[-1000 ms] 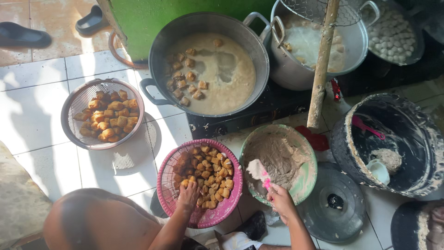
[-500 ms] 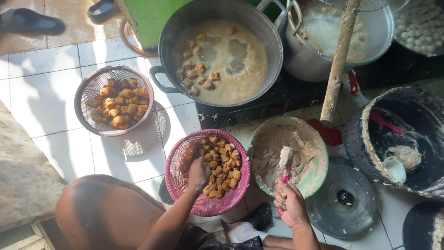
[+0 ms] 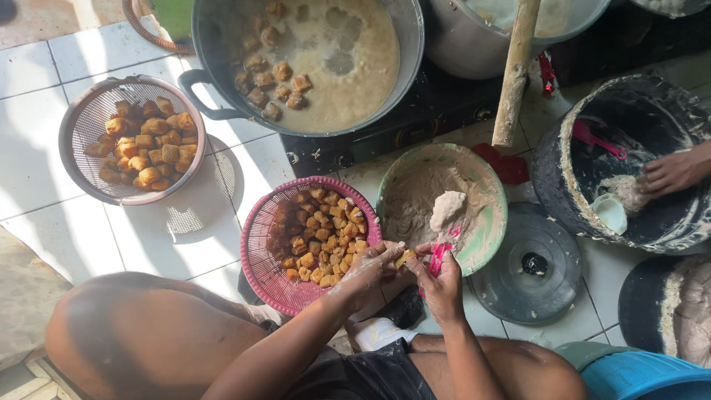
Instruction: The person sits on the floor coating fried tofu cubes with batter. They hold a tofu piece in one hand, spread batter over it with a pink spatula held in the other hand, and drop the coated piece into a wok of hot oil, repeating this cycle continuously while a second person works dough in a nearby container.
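A small fried tofu piece (image 3: 404,258) is being pinched between the fingertips of the left hand (image 3: 374,268), just below the centre of the frame, above the gap between the pink basket and the green bowl. The left fingers are curled around the piece and are coated in pale paste. A pink-handled spatula (image 3: 443,235) is being gripped by the right hand (image 3: 442,285), whose fingers are clenched around the handle; its blade, loaded with a lump of pale paste, is being held over the green bowl (image 3: 494,215), which is smeared inside with the same greyish paste.

The pink basket (image 3: 261,252), left of centre, is being kept filled with brown fried tofu cubes, right beside the left hand. More golden pieces are being held in a grey strainer basket (image 3: 74,126) at the upper left, on white floor tiles (image 3: 192,230). At the top centre, tofu pieces are being cooked in cloudy oil in a large dark wok (image 3: 407,67) on a black stove (image 3: 415,122), with a wooden pole (image 3: 515,70) leaning beside it.

At the right edge, paste is being touched by another person's hand (image 3: 670,172) inside a black bucket (image 3: 552,178). A dark round lid (image 3: 526,267) is lying between the bucket and the green bowl
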